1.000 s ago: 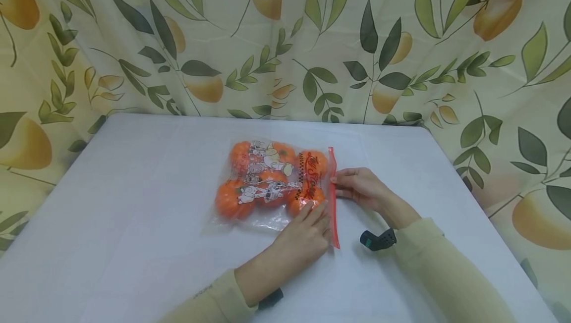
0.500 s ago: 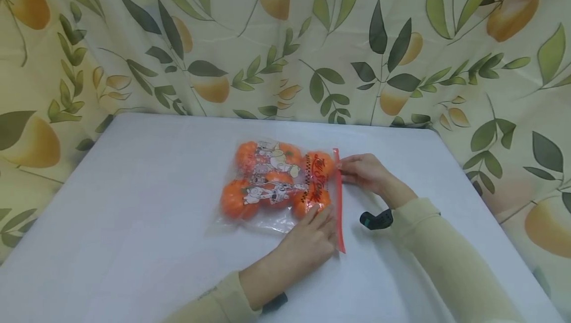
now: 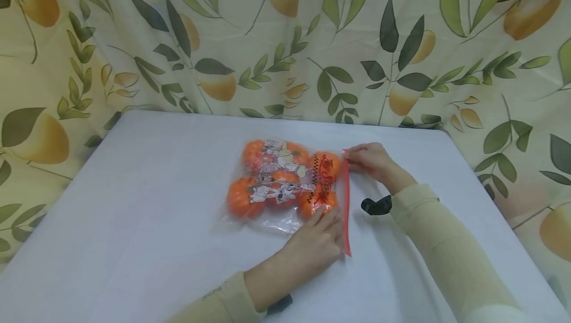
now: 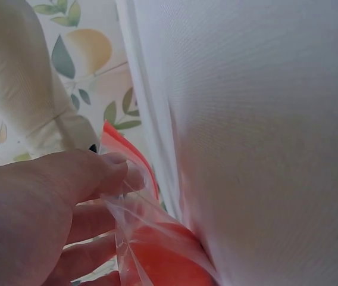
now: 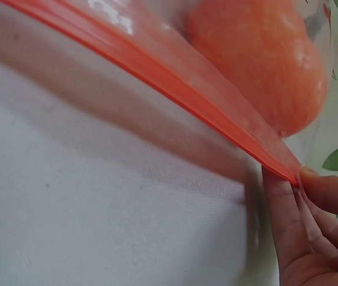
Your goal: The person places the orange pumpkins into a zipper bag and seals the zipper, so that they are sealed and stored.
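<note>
A clear zip bag (image 3: 272, 223) with cartoon prints and red lettering lies flat on the table, holding several orange, ribbed, pumpkin-like pieces (image 3: 244, 198). Its red zip strip (image 3: 346, 199) runs down the right side. My right hand (image 3: 372, 162) pinches the strip's far end between thumb and fingers; in the right wrist view the strip (image 5: 175, 98) stretches away taut from the fingertips. Toward the near end, my left hand (image 3: 314, 246) holds the bag, its fingers over the plastic. The left wrist view shows thumb and forefinger pinching the bag's edge beside the red strip (image 4: 130, 149).
The bag lies around the middle of a white-covered table (image 3: 147, 204). Behind it hangs a curtain (image 3: 285, 40) printed with leaves and fruit. A black wrist device (image 3: 376, 206) sits by the right sleeve, and another (image 3: 280, 305) shows under the left forearm.
My right hand has slid along the red strip from near its upper middle to its far end. My left hand keeps its place on the bag. The head view has shifted slightly.
</note>
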Demonstrator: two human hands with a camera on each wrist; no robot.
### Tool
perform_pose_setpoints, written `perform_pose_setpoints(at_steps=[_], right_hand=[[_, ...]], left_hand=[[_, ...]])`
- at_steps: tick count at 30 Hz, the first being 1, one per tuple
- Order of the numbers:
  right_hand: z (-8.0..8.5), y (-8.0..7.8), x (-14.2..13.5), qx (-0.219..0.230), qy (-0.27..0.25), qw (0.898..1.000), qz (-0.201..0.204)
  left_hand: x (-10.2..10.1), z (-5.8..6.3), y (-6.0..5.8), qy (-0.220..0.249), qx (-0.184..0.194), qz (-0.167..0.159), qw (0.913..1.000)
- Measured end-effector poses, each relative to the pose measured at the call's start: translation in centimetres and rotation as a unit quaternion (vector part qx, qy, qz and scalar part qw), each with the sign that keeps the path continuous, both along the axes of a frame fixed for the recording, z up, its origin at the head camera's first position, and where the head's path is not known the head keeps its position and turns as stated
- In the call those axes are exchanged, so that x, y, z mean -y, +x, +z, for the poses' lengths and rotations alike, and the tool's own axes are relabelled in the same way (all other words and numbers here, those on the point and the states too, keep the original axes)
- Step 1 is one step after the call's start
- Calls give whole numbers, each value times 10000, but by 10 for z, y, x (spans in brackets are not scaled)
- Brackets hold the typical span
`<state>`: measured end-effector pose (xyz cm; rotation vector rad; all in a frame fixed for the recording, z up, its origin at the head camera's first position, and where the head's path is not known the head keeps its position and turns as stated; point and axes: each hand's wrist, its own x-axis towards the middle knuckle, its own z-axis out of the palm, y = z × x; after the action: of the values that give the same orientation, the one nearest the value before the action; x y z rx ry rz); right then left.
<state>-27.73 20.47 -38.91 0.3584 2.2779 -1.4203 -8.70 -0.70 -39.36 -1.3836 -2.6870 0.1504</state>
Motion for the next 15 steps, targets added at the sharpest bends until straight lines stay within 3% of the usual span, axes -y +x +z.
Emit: perform_pose_setpoints(at_steps=[9,15], right_hand=[[4,-2,3,-242,66,9996,-146],[5,-3,8,-314,146,9994,46]], left_hand=[[-2,0,1,77,-188,13,9998],[-1,-1,-1,134,13,47,9999]])
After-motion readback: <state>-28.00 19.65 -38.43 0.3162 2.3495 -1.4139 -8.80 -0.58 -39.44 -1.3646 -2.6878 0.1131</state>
